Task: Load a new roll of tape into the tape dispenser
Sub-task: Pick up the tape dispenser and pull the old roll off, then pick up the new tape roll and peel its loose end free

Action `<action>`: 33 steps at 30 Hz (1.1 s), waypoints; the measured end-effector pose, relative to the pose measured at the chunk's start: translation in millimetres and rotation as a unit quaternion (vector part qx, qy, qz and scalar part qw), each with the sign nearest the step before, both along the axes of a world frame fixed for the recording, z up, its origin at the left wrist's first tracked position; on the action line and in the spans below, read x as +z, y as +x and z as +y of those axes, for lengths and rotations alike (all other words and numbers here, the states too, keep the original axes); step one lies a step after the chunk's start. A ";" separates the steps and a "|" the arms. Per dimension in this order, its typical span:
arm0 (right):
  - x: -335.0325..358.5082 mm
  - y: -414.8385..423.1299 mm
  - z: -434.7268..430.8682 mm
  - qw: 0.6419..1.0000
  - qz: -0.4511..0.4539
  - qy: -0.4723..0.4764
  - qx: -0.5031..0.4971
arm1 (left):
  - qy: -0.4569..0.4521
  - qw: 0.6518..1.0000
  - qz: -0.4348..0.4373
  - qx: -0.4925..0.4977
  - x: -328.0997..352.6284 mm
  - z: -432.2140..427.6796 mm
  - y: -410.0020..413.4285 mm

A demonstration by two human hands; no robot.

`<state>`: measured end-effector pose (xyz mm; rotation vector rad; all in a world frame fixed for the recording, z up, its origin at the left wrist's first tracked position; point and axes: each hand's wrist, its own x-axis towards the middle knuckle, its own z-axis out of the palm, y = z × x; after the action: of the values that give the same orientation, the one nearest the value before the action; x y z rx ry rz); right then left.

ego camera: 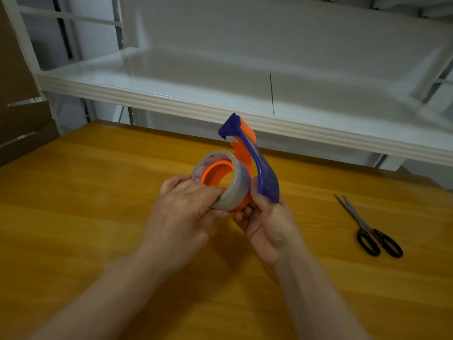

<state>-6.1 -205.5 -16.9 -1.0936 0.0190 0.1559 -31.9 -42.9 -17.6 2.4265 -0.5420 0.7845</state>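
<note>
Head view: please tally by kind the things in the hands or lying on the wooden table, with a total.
Tape dispenser: 1
Tape roll: 1
Scissors: 1
Total: 3

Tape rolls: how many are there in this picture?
1. The roll sits around the orange hub of the dispenser, gripped by the left hand, while the right hand holds the dispenser above the table. A spare could lie out of view.
</note>
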 end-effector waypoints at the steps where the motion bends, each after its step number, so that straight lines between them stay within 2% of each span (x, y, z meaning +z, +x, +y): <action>1: 1.2 0.3 -1.5 1.000 0.001 0.002 0.003 | 0.008 1.000 -0.006 -0.001 -0.5 0.1 0.1; 5: 4.8 1.1 -5.6 1.000 0.002 0.011 -0.005 | -0.018 0.999 -0.043 0.001 -2.7 -1.7 -0.7; 8: 6.8 2.1 -7.4 0.999 0.020 0.030 -0.029 | -0.071 0.996 -0.050 0.021 -1.5 -1.2 -0.9; 12: 7.5 2.8 -11.7 0.997 0.040 0.030 -0.053 | -0.137 0.984 -0.020 0.109 3.9 14.4 5.4; 16: 9.1 2.8 -12.2 0.996 0.054 0.037 -0.060 | -0.117 0.966 0.065 0.221 6.0 37.0 17.1; 19: 8.1 3.1 -11.7 0.996 0.062 0.035 -0.054 | -0.053 0.955 0.101 0.274 1.5 51.3 25.0; 22: 6.7 3.6 -10.7 0.996 0.068 0.031 -0.048 | -0.007 0.953 0.110 0.284 -5.2 62.0 32.6; 33: 2.9 1.4 -4.6 0.997 0.071 0.017 -0.020 | 0.024 0.938 0.139 0.318 -22.9 69.1 49.2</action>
<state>-4.8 -210.1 -14.0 -1.0467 0.1656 0.1972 17.3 26.2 -40.5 2.7184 0.3616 0.6468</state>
